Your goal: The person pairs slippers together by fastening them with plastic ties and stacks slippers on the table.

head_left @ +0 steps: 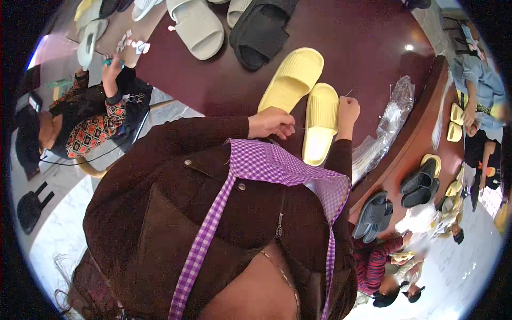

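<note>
Two yellow slippers lie side by side on the dark red table in front of me, a left one [292, 77] and a right one [322, 120]. My left hand [272, 123] is closed with curled fingers at the heel end of the left slipper; a faint thin strand seems to show by its fingertips. Beside the right slipper's strap, my right hand [349, 110] is pinched together. A fine, thread-like tip sticks up from its fingers, too small to name.
Grey slippers [198, 29] and black slippers [261, 32] lie farther back on the table [368, 42]. To the right is a clear plastic bag [393, 114] of thin pale strands. White tags [140, 48] lie near a co-worker's hand [112, 69] at left. More people and slippers [373, 213] are at right.
</note>
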`<state>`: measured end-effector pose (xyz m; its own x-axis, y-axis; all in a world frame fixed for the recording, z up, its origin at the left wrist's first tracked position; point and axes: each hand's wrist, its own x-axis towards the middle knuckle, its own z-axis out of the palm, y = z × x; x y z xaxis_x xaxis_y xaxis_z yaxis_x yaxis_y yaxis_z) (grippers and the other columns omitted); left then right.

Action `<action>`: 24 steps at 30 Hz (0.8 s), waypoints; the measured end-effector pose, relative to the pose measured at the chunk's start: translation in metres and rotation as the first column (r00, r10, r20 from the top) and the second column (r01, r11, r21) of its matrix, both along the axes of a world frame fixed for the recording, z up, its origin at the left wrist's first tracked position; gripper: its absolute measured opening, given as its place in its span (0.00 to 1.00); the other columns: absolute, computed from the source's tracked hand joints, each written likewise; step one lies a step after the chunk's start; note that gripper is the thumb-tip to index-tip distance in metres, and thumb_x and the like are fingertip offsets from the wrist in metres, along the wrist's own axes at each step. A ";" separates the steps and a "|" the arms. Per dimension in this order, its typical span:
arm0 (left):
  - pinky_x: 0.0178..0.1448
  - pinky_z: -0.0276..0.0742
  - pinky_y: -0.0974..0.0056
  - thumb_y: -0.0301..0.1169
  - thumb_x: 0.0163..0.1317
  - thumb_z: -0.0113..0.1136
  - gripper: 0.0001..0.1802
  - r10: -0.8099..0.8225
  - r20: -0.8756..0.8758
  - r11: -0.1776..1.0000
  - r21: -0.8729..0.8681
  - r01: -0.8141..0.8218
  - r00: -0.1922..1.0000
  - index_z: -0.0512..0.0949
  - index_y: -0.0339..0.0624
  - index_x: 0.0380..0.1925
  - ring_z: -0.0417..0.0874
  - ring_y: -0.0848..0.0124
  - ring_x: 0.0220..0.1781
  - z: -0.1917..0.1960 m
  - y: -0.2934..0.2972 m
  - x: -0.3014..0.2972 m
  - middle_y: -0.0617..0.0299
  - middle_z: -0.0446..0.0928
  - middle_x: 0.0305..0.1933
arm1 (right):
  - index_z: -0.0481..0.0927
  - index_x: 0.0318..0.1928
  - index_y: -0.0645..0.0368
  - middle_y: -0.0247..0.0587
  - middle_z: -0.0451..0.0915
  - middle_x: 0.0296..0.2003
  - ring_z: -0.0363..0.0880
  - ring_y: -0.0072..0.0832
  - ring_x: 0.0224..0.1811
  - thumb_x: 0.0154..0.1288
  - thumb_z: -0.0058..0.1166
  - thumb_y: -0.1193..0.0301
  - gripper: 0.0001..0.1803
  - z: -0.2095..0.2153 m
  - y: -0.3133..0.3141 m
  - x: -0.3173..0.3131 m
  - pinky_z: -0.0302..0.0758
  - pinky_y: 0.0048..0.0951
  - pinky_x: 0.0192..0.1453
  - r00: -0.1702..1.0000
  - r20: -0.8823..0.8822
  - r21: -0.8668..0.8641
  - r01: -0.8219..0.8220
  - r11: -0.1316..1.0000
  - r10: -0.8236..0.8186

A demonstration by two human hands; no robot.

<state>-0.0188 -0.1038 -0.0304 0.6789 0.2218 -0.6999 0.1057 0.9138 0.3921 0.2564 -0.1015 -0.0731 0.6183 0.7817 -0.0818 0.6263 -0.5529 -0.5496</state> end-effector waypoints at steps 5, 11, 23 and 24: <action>0.25 0.72 0.68 0.32 0.61 0.48 0.12 -0.093 -0.100 0.995 0.026 0.096 0.991 0.74 0.33 0.29 0.75 0.71 0.24 0.003 0.004 -0.016 0.56 0.76 0.26 | 0.79 0.29 0.68 0.52 0.80 0.26 0.79 0.40 0.31 0.51 0.54 0.64 0.16 0.011 -0.015 -0.022 0.73 0.35 0.38 0.994 0.058 0.003 0.091 0.996 -0.091; 0.21 0.67 0.67 0.32 0.60 0.47 0.11 -0.088 -0.093 0.979 0.175 0.103 0.992 0.73 0.34 0.29 0.73 0.70 0.20 -0.001 0.029 -0.008 0.56 0.74 0.22 | 0.77 0.32 0.68 0.50 0.79 0.27 0.78 0.37 0.31 0.53 0.53 0.67 0.14 0.015 -0.020 -0.030 0.73 0.34 0.38 0.989 0.010 0.101 0.144 0.984 -0.146; 0.16 0.65 0.65 0.33 0.63 0.43 0.14 -0.010 -0.239 0.688 0.703 0.180 0.971 0.71 0.32 0.29 0.70 0.68 0.12 -0.010 0.068 0.047 0.56 0.71 0.18 | 0.75 0.36 0.64 0.40 0.78 0.31 0.75 0.26 0.34 0.56 0.51 0.78 0.06 0.051 0.057 -0.047 0.72 0.25 0.40 0.866 -0.384 0.337 -0.191 0.922 0.320; 0.16 0.66 0.64 0.33 0.63 0.43 0.14 0.008 -0.268 0.707 0.683 0.184 0.963 0.71 0.31 0.29 0.71 0.68 0.12 -0.001 0.068 0.048 0.55 0.71 0.18 | 0.75 0.36 0.64 0.40 0.78 0.31 0.75 0.26 0.34 0.56 0.51 0.78 0.06 0.049 0.062 -0.047 0.72 0.25 0.40 0.867 -0.384 0.340 -0.188 0.921 0.319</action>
